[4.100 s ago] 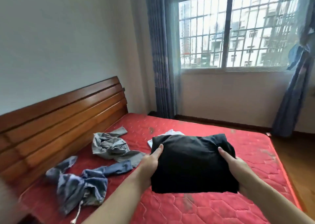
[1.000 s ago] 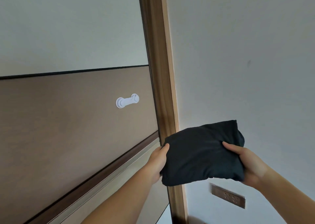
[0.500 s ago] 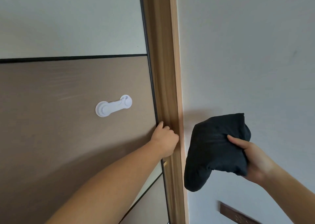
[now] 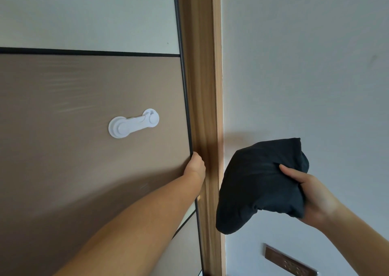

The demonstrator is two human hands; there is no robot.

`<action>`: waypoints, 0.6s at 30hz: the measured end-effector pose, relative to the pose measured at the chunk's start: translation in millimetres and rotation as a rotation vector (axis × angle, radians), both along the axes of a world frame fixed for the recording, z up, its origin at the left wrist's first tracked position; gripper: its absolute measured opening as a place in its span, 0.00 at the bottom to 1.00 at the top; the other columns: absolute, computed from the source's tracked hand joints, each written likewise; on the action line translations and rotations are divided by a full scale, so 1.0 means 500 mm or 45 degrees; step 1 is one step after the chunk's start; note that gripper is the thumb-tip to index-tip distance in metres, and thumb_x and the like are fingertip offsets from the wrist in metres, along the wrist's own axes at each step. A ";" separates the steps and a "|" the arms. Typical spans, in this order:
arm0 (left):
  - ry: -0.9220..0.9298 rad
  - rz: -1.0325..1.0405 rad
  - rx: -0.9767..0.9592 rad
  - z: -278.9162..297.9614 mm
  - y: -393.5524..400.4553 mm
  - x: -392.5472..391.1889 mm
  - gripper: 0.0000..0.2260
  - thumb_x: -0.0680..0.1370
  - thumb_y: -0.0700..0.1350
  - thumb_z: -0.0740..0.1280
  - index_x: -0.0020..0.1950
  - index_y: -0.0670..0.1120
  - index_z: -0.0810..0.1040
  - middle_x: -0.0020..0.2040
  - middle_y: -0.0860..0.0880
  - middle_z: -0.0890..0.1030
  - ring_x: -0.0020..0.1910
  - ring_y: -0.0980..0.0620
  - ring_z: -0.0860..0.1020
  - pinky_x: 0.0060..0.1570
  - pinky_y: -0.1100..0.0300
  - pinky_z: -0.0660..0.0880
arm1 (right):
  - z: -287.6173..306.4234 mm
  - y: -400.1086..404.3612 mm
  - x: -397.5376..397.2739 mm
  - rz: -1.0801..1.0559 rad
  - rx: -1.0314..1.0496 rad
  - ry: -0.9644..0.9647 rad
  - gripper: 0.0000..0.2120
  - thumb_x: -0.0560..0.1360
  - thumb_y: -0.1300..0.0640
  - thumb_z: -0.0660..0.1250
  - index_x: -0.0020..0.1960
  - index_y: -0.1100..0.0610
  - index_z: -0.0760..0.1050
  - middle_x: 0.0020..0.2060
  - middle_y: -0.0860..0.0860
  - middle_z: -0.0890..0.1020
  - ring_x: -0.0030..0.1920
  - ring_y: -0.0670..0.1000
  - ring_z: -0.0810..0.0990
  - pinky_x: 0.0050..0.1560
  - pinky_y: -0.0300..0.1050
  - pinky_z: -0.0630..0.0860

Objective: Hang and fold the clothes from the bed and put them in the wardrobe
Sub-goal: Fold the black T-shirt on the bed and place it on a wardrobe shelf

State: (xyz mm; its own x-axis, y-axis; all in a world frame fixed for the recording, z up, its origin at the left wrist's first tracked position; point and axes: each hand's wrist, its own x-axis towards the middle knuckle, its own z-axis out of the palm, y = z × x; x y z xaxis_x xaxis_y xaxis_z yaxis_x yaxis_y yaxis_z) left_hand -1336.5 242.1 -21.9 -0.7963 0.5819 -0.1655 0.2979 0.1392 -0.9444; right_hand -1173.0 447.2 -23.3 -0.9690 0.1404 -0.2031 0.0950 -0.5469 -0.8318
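Note:
A folded black garment [image 4: 254,181] hangs from my right hand [image 4: 309,193], which grips its right side in front of the white wall; its lower left corner droops. The wardrobe's sliding door [image 4: 88,99] fills the left, brown below and pale above, and is closed against the wooden frame [image 4: 205,86]. My left hand [image 4: 195,166] is at the door's right edge, fingers hooked into the gap between door and frame, hidden behind the edge.
A white plastic child-lock latch [image 4: 133,124] is stuck on the brown door panel. A brown wall socket plate [image 4: 289,262] sits low on the wall at the right, below the garment.
I turned from the bed to the wardrobe carrying the garment in both hands. My left hand let go and took the door's edge; the garment now droops from my right hand alone.

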 end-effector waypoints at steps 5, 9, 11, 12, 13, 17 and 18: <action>0.007 -0.021 -0.025 0.008 -0.009 0.021 0.23 0.82 0.56 0.57 0.72 0.44 0.67 0.70 0.43 0.71 0.69 0.40 0.69 0.67 0.47 0.66 | 0.012 0.002 0.038 -0.001 0.004 0.017 0.20 0.66 0.53 0.73 0.56 0.59 0.80 0.52 0.58 0.85 0.48 0.61 0.85 0.37 0.55 0.82; -0.038 -0.039 -0.078 0.013 -0.036 0.051 0.28 0.81 0.62 0.55 0.72 0.43 0.68 0.69 0.42 0.72 0.68 0.40 0.70 0.65 0.47 0.67 | 0.016 0.002 0.064 -0.010 -0.003 0.037 0.20 0.66 0.53 0.72 0.56 0.59 0.80 0.51 0.58 0.85 0.47 0.61 0.85 0.35 0.54 0.82; -0.055 -0.037 -0.096 0.017 -0.057 0.072 0.31 0.80 0.65 0.54 0.71 0.42 0.68 0.68 0.42 0.72 0.67 0.40 0.70 0.64 0.47 0.67 | 0.014 -0.005 0.073 -0.007 -0.002 0.035 0.20 0.66 0.53 0.73 0.56 0.59 0.80 0.51 0.58 0.85 0.47 0.61 0.85 0.36 0.54 0.82; -0.063 -0.035 -0.090 0.018 -0.068 0.083 0.32 0.79 0.66 0.54 0.71 0.42 0.69 0.68 0.42 0.73 0.67 0.40 0.71 0.64 0.47 0.67 | 0.012 -0.009 0.077 -0.001 0.001 0.035 0.21 0.66 0.53 0.73 0.57 0.59 0.79 0.51 0.58 0.85 0.47 0.61 0.85 0.36 0.55 0.82; -0.070 -0.032 -0.079 0.020 -0.080 0.094 0.33 0.79 0.67 0.54 0.70 0.42 0.70 0.67 0.42 0.73 0.66 0.40 0.71 0.64 0.48 0.67 | 0.010 -0.013 0.082 0.006 0.006 0.035 0.22 0.65 0.53 0.73 0.57 0.58 0.79 0.52 0.58 0.85 0.47 0.61 0.85 0.37 0.55 0.82; -0.101 0.018 0.005 0.023 -0.133 0.141 0.32 0.79 0.67 0.54 0.67 0.42 0.72 0.64 0.42 0.75 0.63 0.41 0.74 0.62 0.49 0.67 | 0.002 -0.037 0.102 0.049 0.019 0.042 0.24 0.66 0.52 0.73 0.60 0.58 0.77 0.52 0.59 0.84 0.48 0.62 0.85 0.40 0.56 0.82; -0.107 0.033 0.020 0.022 -0.147 0.152 0.32 0.79 0.67 0.54 0.66 0.41 0.72 0.63 0.42 0.76 0.62 0.42 0.74 0.61 0.49 0.67 | 0.000 -0.043 0.107 0.061 0.017 0.046 0.24 0.66 0.52 0.73 0.61 0.57 0.77 0.52 0.59 0.84 0.48 0.62 0.85 0.39 0.56 0.82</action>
